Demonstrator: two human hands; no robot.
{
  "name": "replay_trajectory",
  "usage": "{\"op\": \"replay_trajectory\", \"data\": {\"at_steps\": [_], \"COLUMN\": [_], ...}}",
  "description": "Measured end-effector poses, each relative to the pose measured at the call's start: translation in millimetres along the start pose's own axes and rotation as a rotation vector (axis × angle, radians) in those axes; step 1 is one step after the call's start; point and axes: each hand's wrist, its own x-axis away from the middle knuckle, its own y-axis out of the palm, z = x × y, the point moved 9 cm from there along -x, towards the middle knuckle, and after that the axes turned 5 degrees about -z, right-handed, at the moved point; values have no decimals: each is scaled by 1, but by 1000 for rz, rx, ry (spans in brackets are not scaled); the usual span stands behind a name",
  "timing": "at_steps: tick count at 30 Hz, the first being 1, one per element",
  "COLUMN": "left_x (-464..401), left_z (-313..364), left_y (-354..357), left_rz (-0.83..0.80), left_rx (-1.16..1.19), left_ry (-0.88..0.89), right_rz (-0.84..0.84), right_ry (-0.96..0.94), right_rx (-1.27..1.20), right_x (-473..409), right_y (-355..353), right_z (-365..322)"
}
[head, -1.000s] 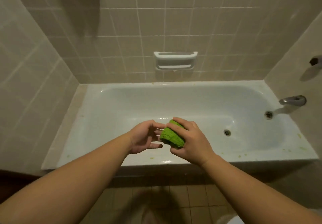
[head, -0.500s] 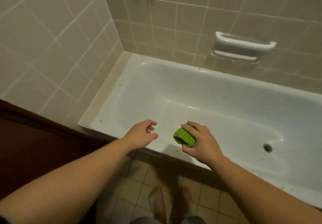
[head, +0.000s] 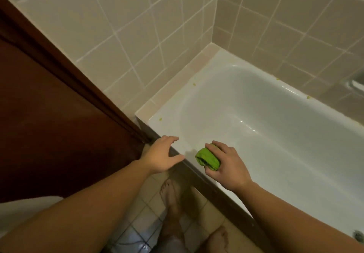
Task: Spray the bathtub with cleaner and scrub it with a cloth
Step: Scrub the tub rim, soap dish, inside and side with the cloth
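You have swung toward the bathtub's (head: 266, 126) left end; your right hand (head: 226, 166) clamps the green cloth (head: 206, 159) over its near rim, your left hand (head: 161, 157), fingers spread, nears the corner, so scrubbing likely starts here.

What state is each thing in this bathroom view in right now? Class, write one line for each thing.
Green cloth: bunched up, gripped in the right hand.
Right hand: curled round the cloth, above the tub's near rim.
Left hand: holds nothing, fingers spread, at the tub's corner.
Bathtub: no standing water, a few small green specks on its rim.
Drain: at the frame edge, too cropped to judge.
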Motion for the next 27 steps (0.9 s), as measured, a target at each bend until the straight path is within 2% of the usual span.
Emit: {"op": "replay_trajectory", "data": {"at_steps": [6,9,14,19,22,24,27], "left_x": [-63,-98,-148,-166,-174,-177,-180], "left_z": [-100,-128,-162,-190,-206,-213,-218], "left_y": [-38,-50,-67,-62,-53,-48,-47], "left_rz": [87,159,293,315,322,292,270], "left_rx": [119,167,177,139,166,210,236], "left_ry": [-94,-106,-31,16,6,-47,-105], "right_rz": [-47,9,96,-75,-81,-12,131], "right_ry": [-27,-67,-224,-400,-481,-387,-121], "right_rx": [9,29,136,266,346,355,318], "right_x": [-114,-168,-236,-277,-309,-344,-377], "right_y": [63,88,122,184,189,169,138], "right_z": [-18,-27,-57,-73,-74,-59,-33]}}
